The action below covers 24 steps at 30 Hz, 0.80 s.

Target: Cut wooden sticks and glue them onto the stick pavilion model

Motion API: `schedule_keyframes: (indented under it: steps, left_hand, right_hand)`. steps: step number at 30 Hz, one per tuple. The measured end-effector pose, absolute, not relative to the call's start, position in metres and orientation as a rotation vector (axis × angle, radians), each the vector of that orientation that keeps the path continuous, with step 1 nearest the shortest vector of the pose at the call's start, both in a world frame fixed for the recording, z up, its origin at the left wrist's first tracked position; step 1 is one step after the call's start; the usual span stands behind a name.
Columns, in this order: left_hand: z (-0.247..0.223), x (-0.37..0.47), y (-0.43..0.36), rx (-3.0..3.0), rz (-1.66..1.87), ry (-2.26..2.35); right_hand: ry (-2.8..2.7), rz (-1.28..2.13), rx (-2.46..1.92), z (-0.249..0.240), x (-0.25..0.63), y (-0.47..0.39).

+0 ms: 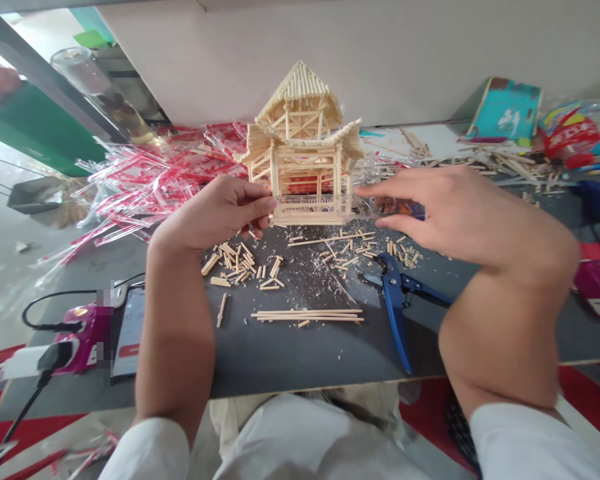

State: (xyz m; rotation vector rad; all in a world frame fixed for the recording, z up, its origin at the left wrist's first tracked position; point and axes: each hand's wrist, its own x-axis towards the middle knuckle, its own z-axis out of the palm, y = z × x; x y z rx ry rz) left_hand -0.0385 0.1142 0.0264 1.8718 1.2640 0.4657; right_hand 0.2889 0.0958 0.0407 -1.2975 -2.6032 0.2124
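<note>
Your left hand and right hand pinch a clear ruler; wooden pieces litter the dark tabletop before a pale panel.

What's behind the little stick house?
Behind the stick house there's a pale wall. Red-and-clear plastic wrapping lies behind and to its left, and some red shows between its posts. Whatever the solid roofs cover can't be seen.

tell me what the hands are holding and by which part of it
A clear ruler, in front of the stick model: the left hand grips its left end, the right hand its right part.
</note>
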Motion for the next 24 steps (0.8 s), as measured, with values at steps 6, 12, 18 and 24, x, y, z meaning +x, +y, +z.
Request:
schedule_keyframes:
  steps: [6, 12, 18, 24]
  left_hand:
    - [0.047, -0.048, 0.086, 1.958, 0.643, 1.290]
    - [0.058, -0.046, 0.054, 1.944, 0.991, 1.224]
    - [0.034, -0.052, 0.036, 1.758, 1.098, 1.113]
    - [-0.016, -0.085, 0.023, 1.419, 1.026, 0.956]
  right_hand:
    - [-2.548, 0.122, -1.249, 0.051, 0.287, 0.075]
    - [-2.431, -0.018, -0.972, 0.053, 0.278, 0.043]
    - [-2.253, 0.278, -0.855, 0.016, 0.265, 0.009]
    - [-2.252, 0.827, -1.003, -0.044, 0.281, 0.031]
